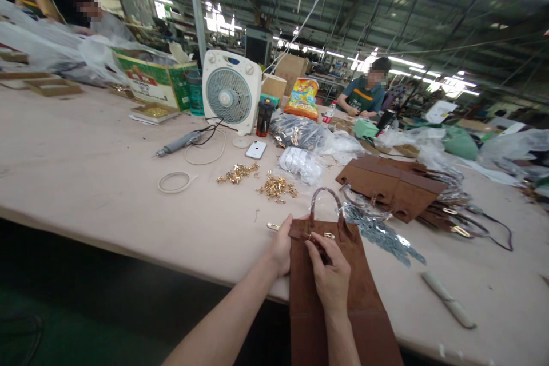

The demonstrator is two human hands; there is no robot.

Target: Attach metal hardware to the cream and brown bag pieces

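A brown handbag (330,303) with a looped, plastic-wrapped handle hangs over the table's front edge. My left hand (281,249) grips its left side near the top, fingers mostly behind the material. Against the upper front, my right hand (329,260) has thumb and forefinger pinched together by a strap end; whatever small piece lies between the fingertips is hidden. A gold metal plate (329,235) shows just right of those fingers. Another gold fitting (273,227) sticks out left of my left hand.
Small gold hardware pieces (277,186) lie in heaps beyond the bag. A phone (256,150), an electric screwdriver (180,143) and a fan (231,91) stand farther back. Stacked brown bags (390,183) and grey strips (381,231) are at right. A co-worker (366,91) sits across the table.
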